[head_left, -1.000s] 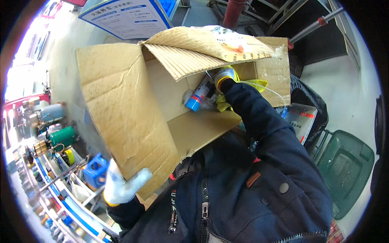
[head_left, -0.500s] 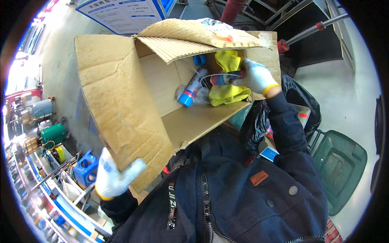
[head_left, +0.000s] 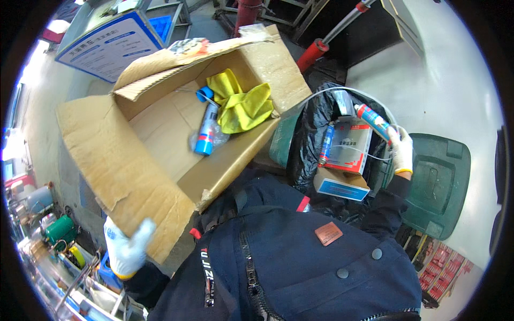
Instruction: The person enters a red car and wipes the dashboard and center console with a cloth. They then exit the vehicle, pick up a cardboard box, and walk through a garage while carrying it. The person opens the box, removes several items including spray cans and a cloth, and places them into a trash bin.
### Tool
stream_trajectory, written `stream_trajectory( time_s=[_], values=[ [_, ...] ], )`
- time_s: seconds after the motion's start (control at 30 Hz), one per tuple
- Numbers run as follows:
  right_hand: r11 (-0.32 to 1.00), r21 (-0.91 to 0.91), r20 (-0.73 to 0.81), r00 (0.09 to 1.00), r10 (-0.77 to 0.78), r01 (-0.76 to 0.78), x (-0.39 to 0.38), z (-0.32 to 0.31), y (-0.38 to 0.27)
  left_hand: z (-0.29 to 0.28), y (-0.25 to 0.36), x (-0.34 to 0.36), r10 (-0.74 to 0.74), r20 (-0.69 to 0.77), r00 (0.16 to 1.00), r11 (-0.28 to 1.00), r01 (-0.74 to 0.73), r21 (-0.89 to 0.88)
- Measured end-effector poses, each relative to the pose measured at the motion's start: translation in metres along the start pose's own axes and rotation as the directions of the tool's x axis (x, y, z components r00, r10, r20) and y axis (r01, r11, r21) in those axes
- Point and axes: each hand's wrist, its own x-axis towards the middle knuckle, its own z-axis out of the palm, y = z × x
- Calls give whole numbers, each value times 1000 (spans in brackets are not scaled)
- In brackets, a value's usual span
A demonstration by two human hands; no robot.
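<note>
My gloved left hand [head_left: 126, 249] grips the near-left flap of an open, tilted cardboard box [head_left: 144, 176], thumb on top. Inside lie a spray can with a blue cap [head_left: 207, 131], a loose blue cap [head_left: 204, 94], crumpled clear plastic and a yellow-green cloth [head_left: 240, 107]. Off to the right, my gloved right hand [head_left: 401, 150] closes round the lower end of a blue and red spray can [head_left: 375, 122]. A thin whitish tube [head_left: 342, 89] loops around it. This can is above a bin lined with a black bag [head_left: 308, 139].
In the bin are another spray can [head_left: 326, 143], a white and red carton [head_left: 350, 147] and a blue and white box [head_left: 342, 184]. The bin's green lid [head_left: 436, 182] hangs at the right. A red post [head_left: 247, 16] and a printed board [head_left: 112, 51] stand beyond the box.
My right hand has left the box with the blue and red spray can and moved right, over the bin. My view has swung right; my left hand keeps its hold on the flap.
</note>
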Motion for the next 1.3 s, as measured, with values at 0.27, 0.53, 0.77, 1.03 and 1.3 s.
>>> stream_trajectory(
  time_s=[0.27, 0.53, 0.77, 1.03, 1.3],
  values=[
    [488, -821, 226, 954, -199, 296, -5, 180, 121, 21, 13, 1, -6, -20, 1000, 1000, 6, 18],
    [754, -599, 491, 867, 78, 271, 19, 197, 149, 14, 12, -3, 42, -3, 999, 998, -42, 40],
    [887, 394, 68, 970, 234, -242, 20, 108, 99, -3, -2, -6, 44, 28, 999, 996, -46, 77],
    [971, -25, -510, 832, -217, 238, -21, 50, -45, -15, -6, -9, -39, 102, 994, 998, 34, 50],
    [850, 447, 596, 617, -514, 277, -88, 238, -225, -23, -6, -10, -51, 114, 992, 999, 48, 25]
  ],
)
